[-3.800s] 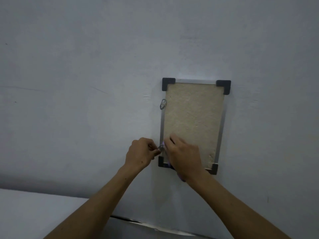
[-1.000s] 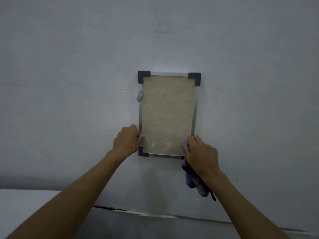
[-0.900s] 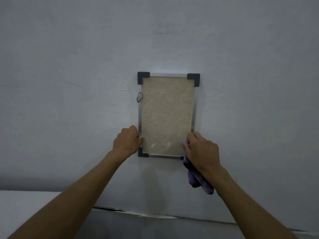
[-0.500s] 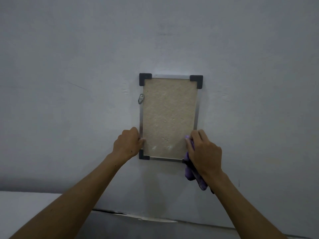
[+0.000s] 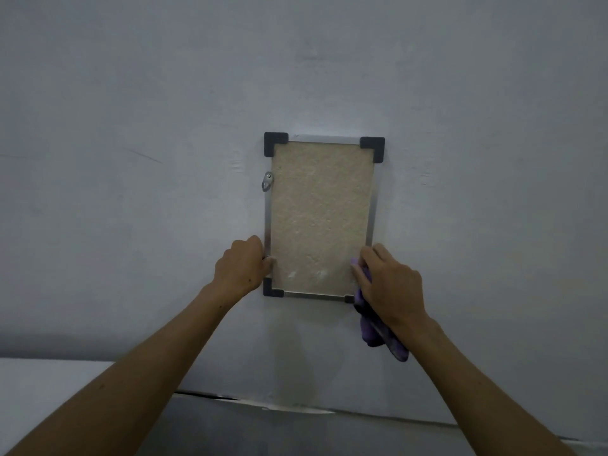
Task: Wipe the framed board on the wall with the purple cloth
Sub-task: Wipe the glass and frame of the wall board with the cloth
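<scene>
The framed board (image 5: 320, 218) hangs on the grey wall: a beige textured panel in a thin metal frame with dark corner caps. My left hand (image 5: 241, 266) grips the frame's left edge just above the lower left corner. My right hand (image 5: 390, 287) holds the purple cloth (image 5: 371, 330) against the board's lower right corner, hiding that corner; the rest of the cloth hangs down under my wrist. Two pale smudges show near the panel's bottom edge.
A small metal hanger (image 5: 267, 181) is fixed to the frame's upper left side. Below the board the wall (image 5: 131, 159) meets a ledge with a torn pale strip (image 5: 273, 406). A white surface (image 5: 42, 386) lies at the lower left.
My right hand with the cloth has crept slightly upward along the right edge of the board. My left hand keeps its hold on the left edge.
</scene>
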Demonstrator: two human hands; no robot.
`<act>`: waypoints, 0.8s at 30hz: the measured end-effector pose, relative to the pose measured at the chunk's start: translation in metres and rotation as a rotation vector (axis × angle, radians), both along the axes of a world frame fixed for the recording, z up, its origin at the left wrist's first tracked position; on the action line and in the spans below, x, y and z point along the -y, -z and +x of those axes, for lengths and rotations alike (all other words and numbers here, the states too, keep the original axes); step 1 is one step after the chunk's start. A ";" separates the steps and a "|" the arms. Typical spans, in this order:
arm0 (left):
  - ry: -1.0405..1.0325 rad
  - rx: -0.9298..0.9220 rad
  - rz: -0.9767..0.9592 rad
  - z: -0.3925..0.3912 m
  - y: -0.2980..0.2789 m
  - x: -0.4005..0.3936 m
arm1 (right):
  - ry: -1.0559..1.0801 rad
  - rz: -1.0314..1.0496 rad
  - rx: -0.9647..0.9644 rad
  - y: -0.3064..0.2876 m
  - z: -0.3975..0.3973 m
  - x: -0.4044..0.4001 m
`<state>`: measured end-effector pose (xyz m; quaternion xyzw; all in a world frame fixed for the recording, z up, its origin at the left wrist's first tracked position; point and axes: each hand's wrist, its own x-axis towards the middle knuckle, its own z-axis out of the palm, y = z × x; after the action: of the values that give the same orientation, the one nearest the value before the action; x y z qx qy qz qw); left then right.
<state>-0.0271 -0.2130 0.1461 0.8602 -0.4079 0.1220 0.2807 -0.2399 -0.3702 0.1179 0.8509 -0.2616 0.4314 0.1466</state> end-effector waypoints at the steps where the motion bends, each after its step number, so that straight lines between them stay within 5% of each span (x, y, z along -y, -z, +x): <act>1: -0.003 0.005 0.005 -0.001 0.001 -0.001 | 0.001 0.012 -0.050 0.007 -0.002 -0.001; 5: 0.007 0.009 0.012 -0.002 0.008 -0.005 | -0.023 0.053 -0.179 0.021 -0.003 -0.003; 11: 0.017 0.015 -0.022 -0.003 0.011 -0.007 | -0.023 -0.034 0.021 0.002 0.004 -0.003; 17: 0.026 0.017 -0.012 -0.001 0.010 -0.007 | -0.013 0.003 -0.167 0.029 0.001 -0.006; 24: 0.026 0.014 -0.011 0.001 0.011 -0.007 | -0.034 0.010 0.026 0.014 0.005 -0.003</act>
<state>-0.0264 -0.2060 0.1348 0.8523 -0.4204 0.1268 0.2840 -0.2345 -0.3672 0.1037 0.8504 -0.2509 0.4434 0.1316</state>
